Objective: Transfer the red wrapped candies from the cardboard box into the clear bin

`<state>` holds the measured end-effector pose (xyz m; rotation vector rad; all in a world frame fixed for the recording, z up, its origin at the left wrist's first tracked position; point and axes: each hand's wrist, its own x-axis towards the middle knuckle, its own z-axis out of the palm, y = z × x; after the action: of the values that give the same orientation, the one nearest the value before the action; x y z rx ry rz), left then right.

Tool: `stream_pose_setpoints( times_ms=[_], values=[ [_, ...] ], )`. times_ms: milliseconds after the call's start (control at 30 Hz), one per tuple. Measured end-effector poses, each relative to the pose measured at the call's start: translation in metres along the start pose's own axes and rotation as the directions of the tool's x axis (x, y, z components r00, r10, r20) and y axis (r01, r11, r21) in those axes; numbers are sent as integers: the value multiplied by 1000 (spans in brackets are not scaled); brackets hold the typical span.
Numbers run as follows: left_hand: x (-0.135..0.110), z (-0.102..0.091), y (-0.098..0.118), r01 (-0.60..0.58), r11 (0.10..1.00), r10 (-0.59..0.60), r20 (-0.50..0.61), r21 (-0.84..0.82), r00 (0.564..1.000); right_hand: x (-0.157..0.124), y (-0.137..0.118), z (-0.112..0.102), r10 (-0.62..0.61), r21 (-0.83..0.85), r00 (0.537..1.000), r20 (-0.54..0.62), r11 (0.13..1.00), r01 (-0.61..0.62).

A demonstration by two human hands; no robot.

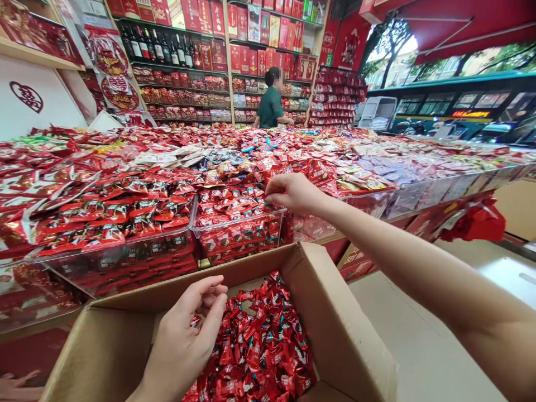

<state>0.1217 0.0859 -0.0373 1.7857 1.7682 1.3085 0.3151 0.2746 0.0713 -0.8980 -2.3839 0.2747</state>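
Observation:
My right hand (295,192) is above the right rim of a clear plastic bin (238,223) of red wrapped candies. Its fingers are curled together and anything inside them is hidden. Below, my left hand (184,326) hovers over an open cardboard box (335,301), thumb and fingers bent but apart, with nothing visible between them. Loose red-wrapped candies (259,346) with small teal marks fill much of the box's bottom. The candies in the bin (234,200) look similar, also red with bits of teal.
Left of that bin stands a wider bin of red and black packets (121,209). More packaged sweets (268,142) spread across the display. Behind it, a person in a dark green top (270,106) stands before shelves (229,61). A red bag (477,220) hangs at right.

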Motion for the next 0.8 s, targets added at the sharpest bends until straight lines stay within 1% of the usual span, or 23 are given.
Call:
stream_pose_setpoints(
  times_ms=[67, 133, 233, 367, 467, 533, 667, 800],
  values=[
    [0, 0, -1, 1, 1000, -1, 7, 13, 1000, 9, 7, 2, 7, -49, 987, 159, 999, 0],
    [0, -1, -1, 1, 1000, -2, 12, 24, 1000, 17, 7, 4, 16, -86, 957, 289, 996, 9],
    [0, -2, -2, 4, 1000, -4, 18, 28, 1000, 27, 1, 3, 73, -185, 903, 424, 983, 8],
    [0, -2, -3, -15, 999, 14, 33, 37, 999, 37, -11, -1, 181, -272, 815, 551, 962, -31],
    [0, -3, -4, -35, 998, 32, 43, 59, 999, 43, -16, 0, 226, -317, 756, 614, 948, -26],
    [1, -3, -3, -46, 996, 42, 55, 74, 998, 46, -15, 2, 243, -346, 726, 644, 938, -8],
    [1, -4, -4, -75, 994, 68, 85, 84, 994, 53, -10, 8, 282, -369, 697, 659, 929, -27],
    [1, -3, -8, -111, 990, 103, 94, 92, 990, 55, -11, 10, 326, -416, 689, 647, 908, -39]
  ],
)
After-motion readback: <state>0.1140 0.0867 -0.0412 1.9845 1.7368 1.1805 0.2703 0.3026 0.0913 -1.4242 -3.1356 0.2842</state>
